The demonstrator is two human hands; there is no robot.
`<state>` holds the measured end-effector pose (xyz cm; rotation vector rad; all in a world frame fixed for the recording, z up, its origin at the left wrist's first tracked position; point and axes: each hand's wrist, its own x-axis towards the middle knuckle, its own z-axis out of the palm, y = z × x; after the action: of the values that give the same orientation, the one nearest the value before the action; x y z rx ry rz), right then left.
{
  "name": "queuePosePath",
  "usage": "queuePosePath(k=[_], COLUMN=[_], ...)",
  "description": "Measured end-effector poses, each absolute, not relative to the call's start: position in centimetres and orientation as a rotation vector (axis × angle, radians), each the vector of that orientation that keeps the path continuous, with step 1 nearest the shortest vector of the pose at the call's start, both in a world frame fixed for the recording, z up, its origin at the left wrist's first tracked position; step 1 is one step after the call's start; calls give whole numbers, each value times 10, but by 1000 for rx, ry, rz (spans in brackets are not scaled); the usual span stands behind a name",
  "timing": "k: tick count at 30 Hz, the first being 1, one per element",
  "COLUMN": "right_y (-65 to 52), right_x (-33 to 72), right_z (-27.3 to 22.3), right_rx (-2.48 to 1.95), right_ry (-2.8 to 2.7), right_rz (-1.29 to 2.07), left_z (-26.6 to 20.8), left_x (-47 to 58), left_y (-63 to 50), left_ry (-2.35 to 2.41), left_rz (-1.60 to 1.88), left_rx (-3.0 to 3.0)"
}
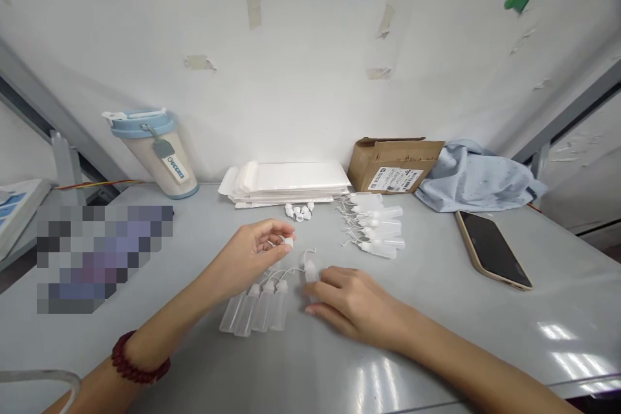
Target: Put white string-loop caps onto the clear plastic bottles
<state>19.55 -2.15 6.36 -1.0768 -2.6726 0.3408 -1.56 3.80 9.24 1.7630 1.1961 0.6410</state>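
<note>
My left hand [262,246] is closed in a pinch on a small white cap [288,242]. Just right of it, my right hand [342,301] grips a translucent plastic squeeze bottle [310,272] with a thin bent tube at its top; the fingers hide its lower part. Below my left hand lie several similar squeeze bottles [262,307] side by side, their thin tubes pointing away from me. More bottles [383,226] lie in a row at the right, beyond my right hand. A small heap of white caps [299,211] sits past my left fingertips.
White padded envelopes [291,178] are stacked against the wall. Right of them stand an open cardboard box [395,165] and a light blue cloth [475,174]. A phone [495,249] lies at the right. A blue-lidded tumbler [158,155] stands at the back left, near a blurred-out object [104,255].
</note>
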Motion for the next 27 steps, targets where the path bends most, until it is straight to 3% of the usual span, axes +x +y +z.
queuePosePath(k=[7,17,27], right_y=[-21,-26,-17], right_x=[201,201,203], right_z=[69,82,83], right_rx=[-970,-937,-859], right_ry=[-2399,-2075,-1560], right_rz=[409,1157,1639], left_z=[95,95,101], left_x=[-11,-8,-7], left_y=[31,29,25], left_ry=[1064,936,930], left_rz=[548,511,491], left_rx=[1479,1415,1520])
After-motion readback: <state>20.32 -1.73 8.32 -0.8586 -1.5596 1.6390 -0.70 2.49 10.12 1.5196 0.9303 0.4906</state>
